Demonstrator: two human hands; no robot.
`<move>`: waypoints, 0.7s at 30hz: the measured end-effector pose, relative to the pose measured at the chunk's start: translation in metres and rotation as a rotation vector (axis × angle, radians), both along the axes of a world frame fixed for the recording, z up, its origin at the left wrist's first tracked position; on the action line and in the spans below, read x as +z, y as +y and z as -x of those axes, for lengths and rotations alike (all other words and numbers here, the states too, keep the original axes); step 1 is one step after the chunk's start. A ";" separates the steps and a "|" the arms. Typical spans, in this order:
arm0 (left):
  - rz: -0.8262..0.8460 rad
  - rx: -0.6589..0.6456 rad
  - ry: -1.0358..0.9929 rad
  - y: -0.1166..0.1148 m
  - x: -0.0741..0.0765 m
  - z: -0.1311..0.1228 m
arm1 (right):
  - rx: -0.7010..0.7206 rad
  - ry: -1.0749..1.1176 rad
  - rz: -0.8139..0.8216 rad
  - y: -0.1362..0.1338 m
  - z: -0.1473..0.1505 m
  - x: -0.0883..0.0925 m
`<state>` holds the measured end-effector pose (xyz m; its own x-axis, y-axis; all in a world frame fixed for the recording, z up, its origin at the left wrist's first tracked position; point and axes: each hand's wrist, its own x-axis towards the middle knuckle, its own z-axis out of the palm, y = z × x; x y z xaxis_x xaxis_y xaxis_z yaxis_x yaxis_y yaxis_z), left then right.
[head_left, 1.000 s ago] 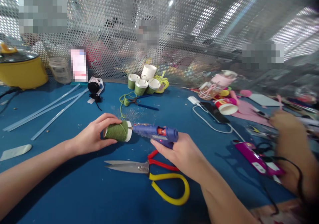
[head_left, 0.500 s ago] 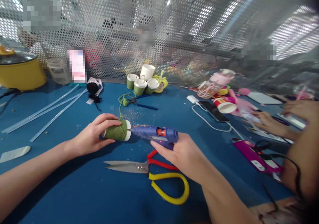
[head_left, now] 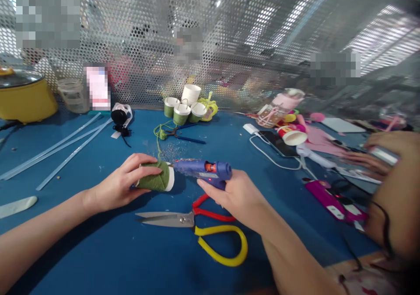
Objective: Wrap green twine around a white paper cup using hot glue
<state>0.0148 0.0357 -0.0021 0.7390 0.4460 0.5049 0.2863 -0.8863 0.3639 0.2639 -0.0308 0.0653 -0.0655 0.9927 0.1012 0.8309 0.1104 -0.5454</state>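
Observation:
My left hand (head_left: 123, 183) is closed round a paper cup (head_left: 156, 177) wrapped in green yarn, which lies on its side with its white rim toward the right. From the cup a strand of yarn (head_left: 158, 145) runs back to a small green ball (head_left: 162, 134). My right hand (head_left: 234, 192) grips a blue hot glue gun (head_left: 205, 169); its nozzle is at the cup's upper side near the rim. Whether the tip touches the yarn I cannot tell. Below both hands lie scissors (head_left: 183, 220) with one red and one yellow handle.
Yarn-wrapped cups (head_left: 181, 113) stand at the back beside pliers (head_left: 188, 138). Clear glue sticks (head_left: 62, 148) and a yellow pot (head_left: 26, 94) are on the left. At right lie a phone (head_left: 278, 143), a purple power strip (head_left: 331, 201) and another person's arm (head_left: 393, 190).
The cup has turned slightly in my left hand, and the glue gun's nozzle now sits higher along its rim. The other person's hand at right has shifted. The whole view has drifted a little.

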 end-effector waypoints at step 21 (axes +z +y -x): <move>-0.036 -0.029 0.011 -0.001 0.001 -0.001 | 0.006 0.016 0.006 0.002 -0.001 -0.003</move>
<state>0.0155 0.0349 -0.0015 0.7569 0.4063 0.5119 0.2646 -0.9067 0.3284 0.2650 -0.0291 0.0623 -0.0700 0.9929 0.0963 0.8215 0.1121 -0.5591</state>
